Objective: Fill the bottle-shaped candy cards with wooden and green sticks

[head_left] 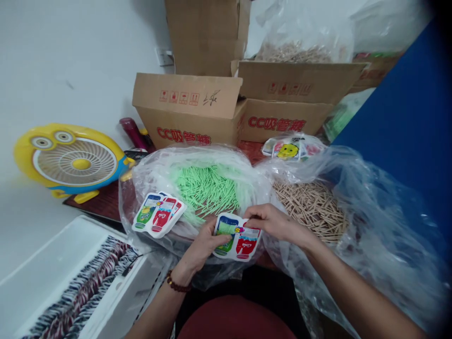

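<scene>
My left hand (204,246) holds a small printed pouch (237,237) with green, blue and red bottle pictures from below, thumb across its front. My right hand (271,221) pinches the pouch's top right edge, fingers closed. Both hands hover in front of a clear plastic bag of green sticks (208,186). A second, similar pouch (158,213) lies on that bag to the left. At the right, another clear bag holds brown sticks (312,207).
Cardboard boxes with red print (187,110) stand behind the bags, and more printed pouches (289,149) lie near them. A yellow cartoon fan (70,160) sits at the left. A white tray of striped sticks (84,287) is at lower left. A blue panel (409,122) borders the right.
</scene>
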Demonstrator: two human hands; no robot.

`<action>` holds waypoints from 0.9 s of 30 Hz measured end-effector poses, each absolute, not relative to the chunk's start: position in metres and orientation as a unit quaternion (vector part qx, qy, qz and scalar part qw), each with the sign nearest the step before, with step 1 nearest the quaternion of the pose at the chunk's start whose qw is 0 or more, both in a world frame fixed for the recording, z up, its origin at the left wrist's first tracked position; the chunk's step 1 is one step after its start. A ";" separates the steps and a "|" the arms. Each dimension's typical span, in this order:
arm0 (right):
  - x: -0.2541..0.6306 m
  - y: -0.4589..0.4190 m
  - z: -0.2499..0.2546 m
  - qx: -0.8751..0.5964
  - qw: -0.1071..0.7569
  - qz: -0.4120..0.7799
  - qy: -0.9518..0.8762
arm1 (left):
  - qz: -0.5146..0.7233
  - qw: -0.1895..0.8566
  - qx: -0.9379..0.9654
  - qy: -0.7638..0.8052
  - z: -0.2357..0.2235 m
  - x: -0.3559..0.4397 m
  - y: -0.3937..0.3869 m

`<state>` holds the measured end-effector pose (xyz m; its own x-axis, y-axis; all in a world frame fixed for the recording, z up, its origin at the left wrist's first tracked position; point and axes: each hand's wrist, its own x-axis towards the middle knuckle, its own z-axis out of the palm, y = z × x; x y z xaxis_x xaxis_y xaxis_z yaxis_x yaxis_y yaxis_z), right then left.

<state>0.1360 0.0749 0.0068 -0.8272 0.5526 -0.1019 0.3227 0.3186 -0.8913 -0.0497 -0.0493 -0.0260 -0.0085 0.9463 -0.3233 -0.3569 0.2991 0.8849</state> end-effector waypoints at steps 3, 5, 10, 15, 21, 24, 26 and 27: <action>0.135 0.069 0.004 -0.276 0.125 0.498 -0.813 | 0.499 0.605 0.337 0.521 -0.025 -0.040 -0.049; 0.134 0.065 0.004 -0.277 0.134 0.494 -0.813 | 0.499 0.578 0.361 0.535 -0.025 -0.034 -0.049; 0.139 0.059 0.001 -0.274 0.139 0.487 -0.817 | 0.489 0.554 0.381 0.556 -0.025 -0.026 -0.051; 0.147 0.052 -0.001 -0.289 0.139 0.445 -0.836 | 0.455 0.548 0.400 0.577 -0.025 -0.024 -0.051; 0.162 0.049 0.005 -0.285 0.149 0.387 -0.864 | 0.428 0.530 0.429 0.594 -0.021 -0.017 -0.043; 0.170 0.046 0.005 -0.288 0.154 0.371 -0.869 | 0.410 0.557 0.433 0.578 -0.019 -0.012 -0.040; 0.176 0.048 0.005 -0.287 0.151 0.370 -0.871 | 0.397 0.577 0.427 0.572 -0.020 -0.009 -0.039; 0.181 0.050 0.005 -0.281 0.148 0.379 -0.869 | 0.389 0.585 0.422 0.573 -0.021 -0.008 -0.039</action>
<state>0.1815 0.0504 0.0046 -0.7987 0.6001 0.0439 0.3759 0.5546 -0.7423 -0.0077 -0.0387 -0.0205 0.0395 0.9388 -0.3423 0.0280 0.3414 0.9395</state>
